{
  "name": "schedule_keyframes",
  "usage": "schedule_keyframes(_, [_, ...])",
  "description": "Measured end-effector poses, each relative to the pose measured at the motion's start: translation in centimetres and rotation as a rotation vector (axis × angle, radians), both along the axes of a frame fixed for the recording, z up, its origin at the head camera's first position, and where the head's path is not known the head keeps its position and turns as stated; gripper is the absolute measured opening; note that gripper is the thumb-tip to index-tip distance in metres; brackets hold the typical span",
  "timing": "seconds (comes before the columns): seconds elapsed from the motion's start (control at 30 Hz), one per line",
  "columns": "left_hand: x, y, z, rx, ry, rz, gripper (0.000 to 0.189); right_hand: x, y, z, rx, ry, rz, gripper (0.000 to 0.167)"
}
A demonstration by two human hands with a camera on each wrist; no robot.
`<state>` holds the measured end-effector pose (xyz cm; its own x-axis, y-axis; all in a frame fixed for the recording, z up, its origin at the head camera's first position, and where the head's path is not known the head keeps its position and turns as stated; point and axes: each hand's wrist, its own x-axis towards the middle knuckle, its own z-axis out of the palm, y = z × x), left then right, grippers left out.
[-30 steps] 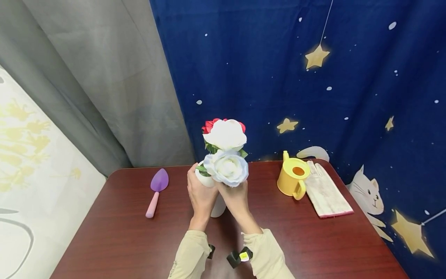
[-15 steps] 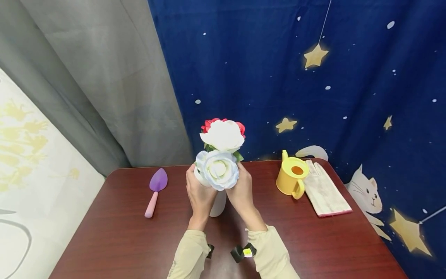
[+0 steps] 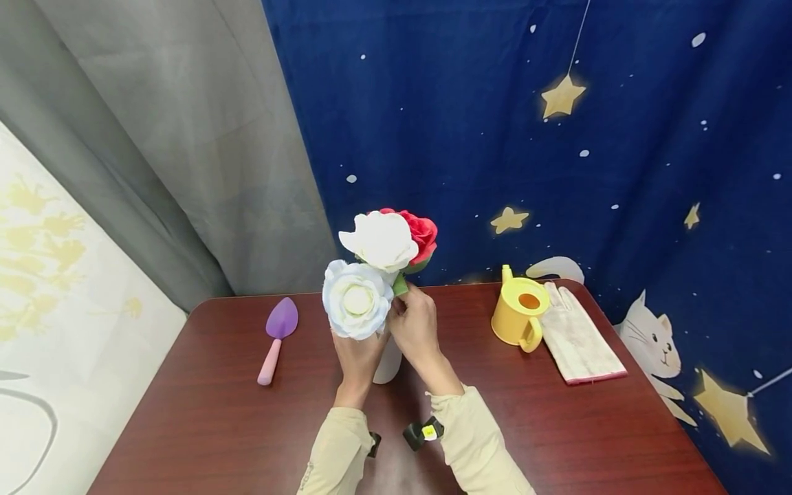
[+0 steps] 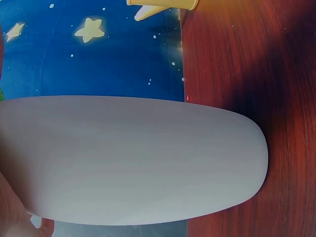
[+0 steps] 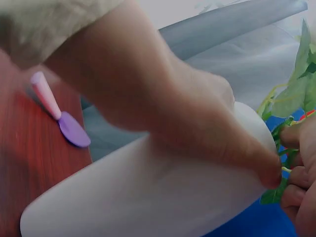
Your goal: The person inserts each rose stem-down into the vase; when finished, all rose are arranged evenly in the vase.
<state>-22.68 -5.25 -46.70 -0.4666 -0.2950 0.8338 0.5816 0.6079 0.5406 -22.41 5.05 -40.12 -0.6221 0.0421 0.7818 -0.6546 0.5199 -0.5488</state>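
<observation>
A tall white vase (image 3: pixel 388 364) stands upright on the table; its smooth side fills much of the left wrist view. My left hand (image 3: pixel 360 359) grips it near the mouth. At the mouth, my right hand (image 3: pixel 418 327) pinches thin green stems (image 5: pixel 282 169), best seen in the right wrist view. Above both hands are three artificial flowers: a pale blue rose (image 3: pixel 357 300), a white one (image 3: pixel 380 240) and a red one (image 3: pixel 424 238) behind. The blooms hide the vase's mouth in the head view, so I cannot tell how deep the stems sit.
On the left of the table (image 3: pixel 204 412) lies a small trowel (image 3: pixel 278 342) with purple blade and pink handle. A yellow watering can (image 3: pixel 518 313) stands at right, beside a pale work glove (image 3: pixel 584 337). Blue and grey curtains hang behind the table's far edge.
The blue and white blooms have swung left, uncovering more of the red one. My right hand shifted right, then back towards the vase's mouth. My left hand has kept its hold.
</observation>
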Motion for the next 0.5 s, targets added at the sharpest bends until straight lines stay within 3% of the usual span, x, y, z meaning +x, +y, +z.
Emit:
schedule_keyframes(0.17, [0.21,0.03,-0.04,-0.018,-0.031,0.005,0.073,-0.09,-0.29,0.32,-0.064,-0.058,-0.013,0.026])
schedule_keyframes(0.33, [0.08,-0.08,-0.01,0.017,-0.054,-0.014,0.069,-0.21,-0.59,0.38,-0.037,-0.039,-0.047,0.027])
schedule_keyframes(0.5, [-0.17,-0.11,-0.03,0.059,-0.017,-0.046,0.070,-0.25,-0.89,0.35,-0.035,-0.001,-0.053,0.020])
